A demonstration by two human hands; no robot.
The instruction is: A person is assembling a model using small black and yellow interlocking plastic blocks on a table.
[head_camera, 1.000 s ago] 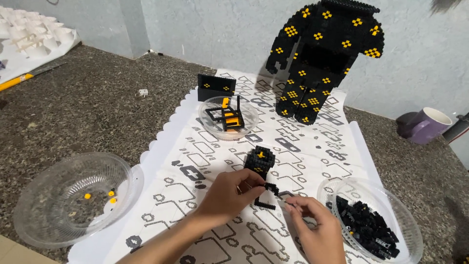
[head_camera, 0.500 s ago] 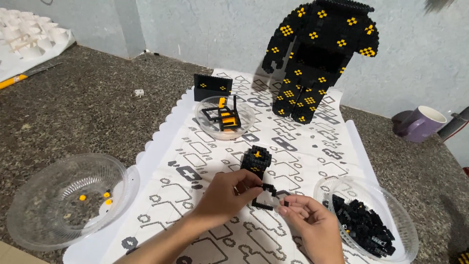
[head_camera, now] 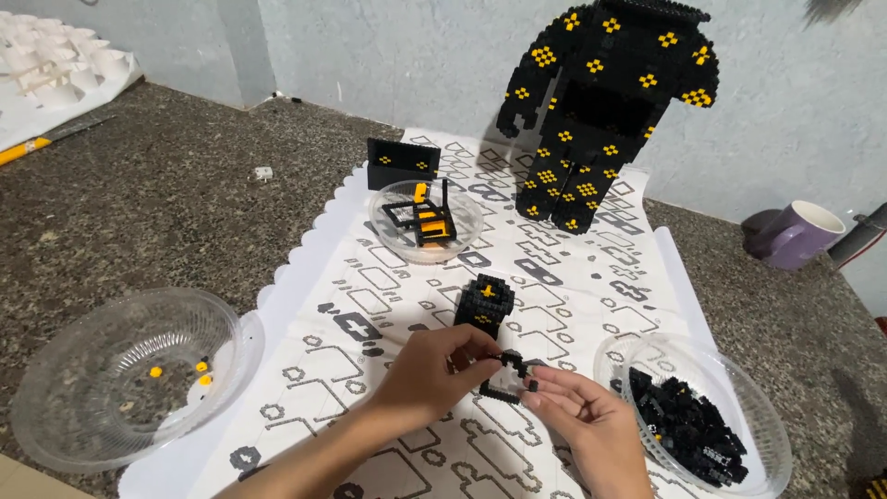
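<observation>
- Both hands meet over the patterned paper sheet [head_camera: 554, 277] near the front edge of the counter [head_camera: 166, 212]. The left hand [head_camera: 434, 374] is closed in a pinch on a small black brick frame [head_camera: 504, 374], and the right hand [head_camera: 582, 416] has its fingertips closed on the frame's other end, so the piece is gripped between the two.
- Compared with a second ago the hands have hardly shifted — the same frame sits between the same fingers, with the right fingertips now pressed a little closer to it. I judge that the fitting of a small part to the frame is still going on, not finished.
- Just behind the hands a small black block with a yellow stud [head_camera: 485, 300] stands upright on the sheet, unmoved.
- Beside the right hand, at the front right of the sheet, a clear bowl [head_camera: 739, 388] holds a heap of loose black bricks [head_camera: 688, 425].
- At the front left, another clear bowl [head_camera: 120, 370] holds only a few yellow bits.
- Further back a third bowl [head_camera: 393, 231] carries black and yellow sub-assemblies, and a tall black-and-yellow brick figure [head_camera: 610, 102] stands at the wall.
- A purple mug [head_camera: 795, 236] sits by the right edge.
</observation>
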